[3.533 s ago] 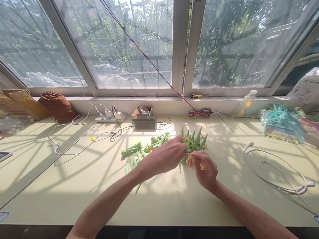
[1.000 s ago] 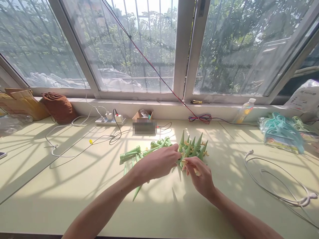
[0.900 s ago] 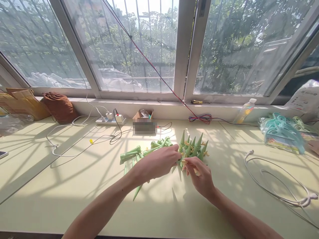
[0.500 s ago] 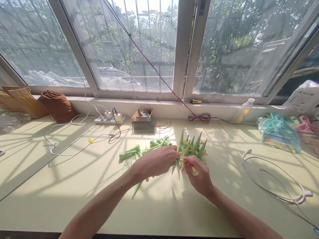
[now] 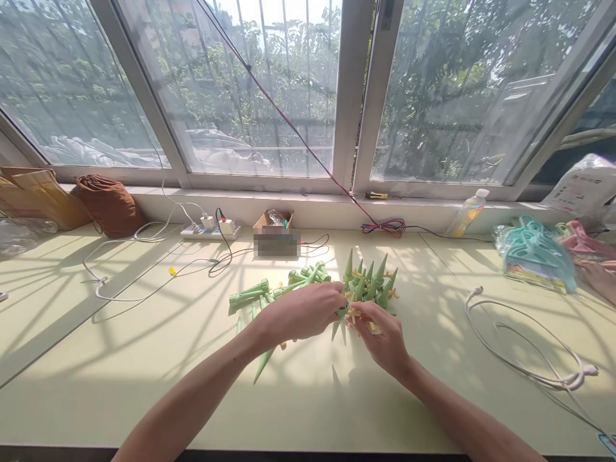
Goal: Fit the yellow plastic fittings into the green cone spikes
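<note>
My left hand [image 5: 315,309] is closed, fingertips down, on a green plastic spike that its fingers mostly hide. Facing it, my right hand [image 5: 385,337] pinches a small yellow T-shaped plastic valve [image 5: 353,316] between thumb and forefinger, right at the left fingertips. Another yellow piece [image 5: 374,328] shows in the curl of my right hand. Behind the hands, several green cone-shaped spikes [image 5: 369,282] with yellow valves stand point up in a cluster. More green spikes [image 5: 249,292] lie loose to the left, partly under my left forearm.
A power strip [image 5: 210,231] with white cables and a small cardboard box [image 5: 273,219] stand along the back. To the right are a drink bottle [image 5: 468,213], teal wrapped plastic goods [image 5: 536,253] and a coiled white cable [image 5: 529,359]. A brown drawstring bag [image 5: 108,205] sits back left.
Since 3.5 seconds ago both hands have come slightly lower and left, and the view has tilted. Lately the hands stay almost still, while the yellow valve turns a little in my right fingers.
</note>
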The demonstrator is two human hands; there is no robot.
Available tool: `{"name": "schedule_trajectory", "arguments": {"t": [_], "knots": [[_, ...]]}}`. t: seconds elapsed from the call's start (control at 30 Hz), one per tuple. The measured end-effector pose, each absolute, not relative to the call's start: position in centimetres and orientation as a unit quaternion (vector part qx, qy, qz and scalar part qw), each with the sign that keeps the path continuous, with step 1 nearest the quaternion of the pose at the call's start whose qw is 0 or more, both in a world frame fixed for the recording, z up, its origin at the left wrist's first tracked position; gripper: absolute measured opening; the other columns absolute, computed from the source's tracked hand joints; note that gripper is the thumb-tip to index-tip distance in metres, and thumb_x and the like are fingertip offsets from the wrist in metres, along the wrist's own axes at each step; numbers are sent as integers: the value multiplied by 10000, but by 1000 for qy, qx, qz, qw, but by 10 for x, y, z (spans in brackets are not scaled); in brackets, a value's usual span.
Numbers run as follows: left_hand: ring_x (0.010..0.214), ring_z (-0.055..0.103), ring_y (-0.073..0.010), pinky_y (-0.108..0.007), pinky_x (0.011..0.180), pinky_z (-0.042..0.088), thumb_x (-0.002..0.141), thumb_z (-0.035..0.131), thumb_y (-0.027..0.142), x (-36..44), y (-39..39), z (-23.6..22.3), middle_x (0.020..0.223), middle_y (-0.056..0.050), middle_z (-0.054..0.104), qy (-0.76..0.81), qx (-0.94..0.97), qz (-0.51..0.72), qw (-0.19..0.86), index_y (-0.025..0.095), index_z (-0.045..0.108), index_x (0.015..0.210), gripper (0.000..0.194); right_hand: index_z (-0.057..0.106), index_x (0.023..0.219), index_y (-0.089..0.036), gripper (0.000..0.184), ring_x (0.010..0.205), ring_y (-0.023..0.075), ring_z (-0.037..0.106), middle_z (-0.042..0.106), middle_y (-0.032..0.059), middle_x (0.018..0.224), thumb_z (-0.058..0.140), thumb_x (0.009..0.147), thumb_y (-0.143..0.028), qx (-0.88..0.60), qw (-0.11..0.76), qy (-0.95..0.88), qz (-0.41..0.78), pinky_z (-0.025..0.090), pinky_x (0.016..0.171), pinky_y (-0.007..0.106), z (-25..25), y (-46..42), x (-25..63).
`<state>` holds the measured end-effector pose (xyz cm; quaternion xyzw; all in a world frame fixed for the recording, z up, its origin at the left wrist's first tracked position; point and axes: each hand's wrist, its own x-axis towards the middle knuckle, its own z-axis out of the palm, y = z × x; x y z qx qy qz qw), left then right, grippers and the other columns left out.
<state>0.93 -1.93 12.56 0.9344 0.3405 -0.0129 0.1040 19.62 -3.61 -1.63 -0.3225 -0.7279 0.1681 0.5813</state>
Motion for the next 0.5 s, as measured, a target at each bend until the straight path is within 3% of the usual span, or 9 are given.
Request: {"name": "schedule_trajectory", "arguments": {"t": [0.5], "knots": [[633, 551, -137, -280, 559, 380, 909, 527, 97, 11, -14, 116, 833, -35, 583, 321, 945, -11, 68, 155, 620, 797, 157, 665, 981, -208, 131, 592, 132, 656, 674, 23, 775, 580, 934, -120, -312, 584, -730, 170, 528, 511, 230, -20, -31, 199]]}}
